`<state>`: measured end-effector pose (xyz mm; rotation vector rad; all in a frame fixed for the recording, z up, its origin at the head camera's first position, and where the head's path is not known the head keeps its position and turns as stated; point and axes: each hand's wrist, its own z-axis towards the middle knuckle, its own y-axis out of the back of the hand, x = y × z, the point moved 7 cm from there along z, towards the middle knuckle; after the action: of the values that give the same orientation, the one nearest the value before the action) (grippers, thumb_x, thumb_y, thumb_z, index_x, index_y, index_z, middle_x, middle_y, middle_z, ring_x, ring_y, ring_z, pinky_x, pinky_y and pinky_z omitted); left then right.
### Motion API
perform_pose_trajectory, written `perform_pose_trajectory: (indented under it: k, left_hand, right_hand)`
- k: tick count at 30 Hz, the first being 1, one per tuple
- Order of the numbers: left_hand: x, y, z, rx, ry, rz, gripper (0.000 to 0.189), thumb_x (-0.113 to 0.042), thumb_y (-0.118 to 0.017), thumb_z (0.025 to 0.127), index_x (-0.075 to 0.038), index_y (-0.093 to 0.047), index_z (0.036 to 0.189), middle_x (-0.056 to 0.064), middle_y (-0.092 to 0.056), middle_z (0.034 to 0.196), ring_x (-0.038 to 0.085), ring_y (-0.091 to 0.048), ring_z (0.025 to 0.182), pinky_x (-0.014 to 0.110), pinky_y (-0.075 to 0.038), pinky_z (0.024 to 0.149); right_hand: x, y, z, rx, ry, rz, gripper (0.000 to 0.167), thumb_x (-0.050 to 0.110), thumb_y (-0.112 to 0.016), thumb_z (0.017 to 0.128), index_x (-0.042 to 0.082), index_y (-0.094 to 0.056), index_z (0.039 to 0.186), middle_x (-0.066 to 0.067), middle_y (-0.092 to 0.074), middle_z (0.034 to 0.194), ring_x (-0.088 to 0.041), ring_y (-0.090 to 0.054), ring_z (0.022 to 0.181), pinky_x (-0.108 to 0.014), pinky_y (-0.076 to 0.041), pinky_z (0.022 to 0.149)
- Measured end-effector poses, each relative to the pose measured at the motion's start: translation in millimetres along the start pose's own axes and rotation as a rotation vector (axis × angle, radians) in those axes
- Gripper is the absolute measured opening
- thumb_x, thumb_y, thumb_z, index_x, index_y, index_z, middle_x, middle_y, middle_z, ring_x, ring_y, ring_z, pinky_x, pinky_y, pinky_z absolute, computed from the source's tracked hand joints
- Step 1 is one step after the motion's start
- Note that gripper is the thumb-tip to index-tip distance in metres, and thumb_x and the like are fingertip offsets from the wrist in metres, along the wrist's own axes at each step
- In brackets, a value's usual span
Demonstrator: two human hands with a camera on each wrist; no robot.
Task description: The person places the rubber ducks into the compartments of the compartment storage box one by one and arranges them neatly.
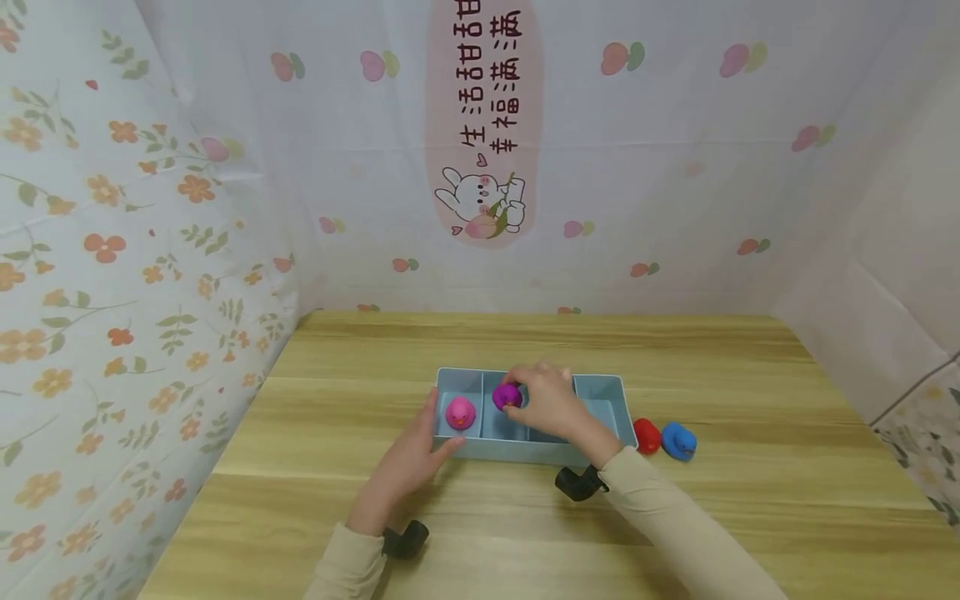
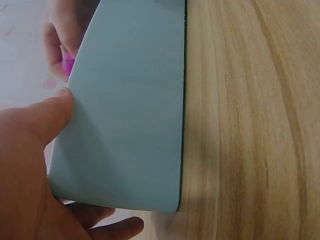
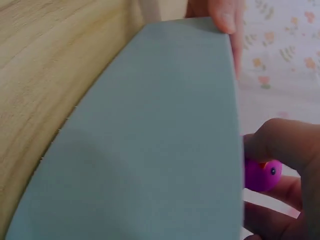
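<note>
A light blue box with a row of compartments stands on the table. My left hand grips its left end, thumb at the front rim and fingers along the side; the left wrist view shows this hand at the box corner. In the leftmost compartment sits a pink rubber duck. Over the second compartment, my right hand pinches a purple rubber duck between thumb and fingers. The right wrist view catches the purple duck at the rim, its lower part hidden behind the box wall.
Just right of the box lie a red rubber duck and a blue rubber duck, side by side on the wooden table. A patterned cloth hangs behind the table. Each wrist wears a black camera mount.
</note>
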<state>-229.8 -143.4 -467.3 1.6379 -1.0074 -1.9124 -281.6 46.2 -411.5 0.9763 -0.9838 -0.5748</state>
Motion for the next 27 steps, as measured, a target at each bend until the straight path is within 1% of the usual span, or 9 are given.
perform_pose_trajectory:
  k: [5,9,14,16,20,25,27]
  left_hand:
    - [-0.4,0.1,-1.3,0.0,0.003,0.0,0.087,-0.04,-0.059,0.094,-0.001,-0.008,0.153,0.023,-0.027,0.153,0.037,-0.033,0.139,0.05,-0.03,0.114]
    - [-0.7,0.4,-1.8,0.004,0.003,0.003,0.087,-0.041,-0.058,0.094,-0.001,-0.008,0.153,0.022,-0.027,0.154,0.037,-0.033,0.139,0.05,-0.03,0.114]
    - [-1.5,0.4,-1.3,0.012,0.003,0.009,0.087,-0.041,-0.058,0.094,-0.001,-0.008,0.153,0.022,-0.027,0.154,0.037,-0.033,0.139,0.05,-0.03,0.113]
    - [-1.5,0.3,-1.1,0.016,0.005,0.003,0.087,-0.041,-0.058,0.094,-0.001,-0.008,0.153,0.022,-0.027,0.154,0.037,-0.032,0.139,0.05,-0.03,0.113]
    - [-1.5,0.2,-0.2,0.017,-0.001,0.001,0.087,-0.04,-0.058,0.094,-0.001,-0.007,0.153,0.023,-0.026,0.154,0.038,-0.032,0.139,0.051,-0.03,0.113]
    - [-1.1,-0.7,1.8,0.006,-0.021,0.004,0.087,-0.04,-0.058,0.094,0.001,-0.008,0.152,0.024,-0.027,0.153,0.038,-0.033,0.139,0.05,-0.03,0.113]
    - [-0.3,-1.0,2.0,0.004,-0.019,0.005,0.087,-0.04,-0.059,0.094,0.001,-0.009,0.152,0.025,-0.027,0.153,0.038,-0.033,0.139,0.05,-0.03,0.113]
  right_hand:
    - [3.2,-11.5,-0.6,0.017,0.005,-0.072,0.027,0.027,-0.082,0.072,0.021,-0.071,0.096,0.007,-0.071,0.089,-0.014,-0.045,0.079,-0.039,-0.025,0.071]
    - [4.6,-18.6,-0.8,0.021,0.008,-0.13,0.027,0.031,-0.084,0.07,0.024,-0.071,0.094,0.005,-0.072,0.094,-0.016,-0.044,0.083,-0.04,-0.026,0.071]
    - [3.3,-27.9,-0.1,0.021,-0.001,-0.205,0.03,0.035,-0.085,0.068,0.026,-0.072,0.093,0.003,-0.068,0.099,-0.018,-0.048,0.09,-0.039,-0.029,0.07]
    - [3.2,-30.1,0.2,0.025,-0.009,-0.212,0.031,0.034,-0.086,0.067,0.025,-0.072,0.093,0.002,-0.068,0.1,-0.018,-0.048,0.091,-0.039,-0.029,0.069]
    - [3.7,-30.6,0.9,0.028,-0.043,-0.206,0.032,0.032,-0.088,0.064,0.023,-0.073,0.091,0.001,-0.069,0.097,-0.02,-0.047,0.091,-0.04,-0.03,0.068]
    - [2.5,-31.9,-0.2,0.035,-0.093,-0.2,0.033,0.029,-0.09,0.061,0.023,-0.073,0.089,0.001,-0.069,0.093,-0.02,-0.046,0.089,-0.04,-0.028,0.067]
    - [2.7,-33.4,-0.6,0.042,-0.102,-0.202,0.034,0.028,-0.09,0.061,0.023,-0.073,0.09,0.001,-0.07,0.093,-0.02,-0.046,0.089,-0.04,-0.028,0.067]
